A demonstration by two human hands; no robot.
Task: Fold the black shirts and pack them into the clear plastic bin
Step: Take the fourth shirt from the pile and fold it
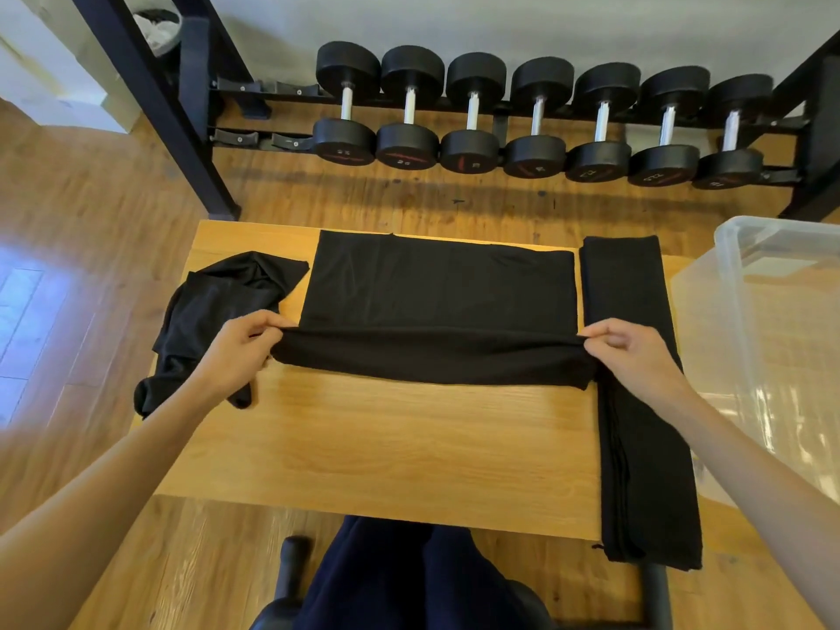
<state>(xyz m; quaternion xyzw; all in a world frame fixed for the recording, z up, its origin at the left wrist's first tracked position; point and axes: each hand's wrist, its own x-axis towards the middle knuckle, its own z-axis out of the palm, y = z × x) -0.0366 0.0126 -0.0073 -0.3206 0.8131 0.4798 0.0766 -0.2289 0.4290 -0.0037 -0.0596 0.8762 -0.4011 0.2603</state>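
Observation:
A black shirt [438, 288] lies flat across the far half of the wooden table [377, 447], its near edge lifted and doubled over. My left hand [241, 352] pinches that edge at its left corner. At the right corner, my right hand [636, 352] pinches the same edge. A long folded black shirt [641, 425] lies along the table's right side, hanging past the near edge. A crumpled black shirt [213, 311] sits at the left, draped over the table's side. The clear plastic bin [772, 338] stands to the right of the table.
A rack of black dumbbells [536, 120] runs along the wall beyond the table. A black frame post [150, 97] stands at the far left, with a waste bin [159, 29] behind it. My dark-trousered legs [409, 575] show at the table's near edge.

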